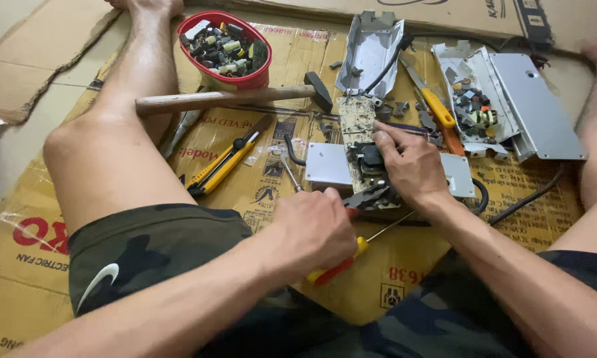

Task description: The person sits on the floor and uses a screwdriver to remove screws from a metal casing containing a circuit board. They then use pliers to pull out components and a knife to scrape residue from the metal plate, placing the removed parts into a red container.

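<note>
Left hand (315, 229) gripping pliers (351, 255), right hand (408, 166) pressing circuit board (356, 126), hammer (232, 98) lying just beyond

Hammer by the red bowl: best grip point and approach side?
Grip the hammer mid-handle, coming from above. It lies flat on the cardboard, its bare wooden handle pointing left, its dark head right. Avoid the left handle end, which rests against the leg, and the stretch under the red bowl. Both hands are busy at the circuit board.
</note>
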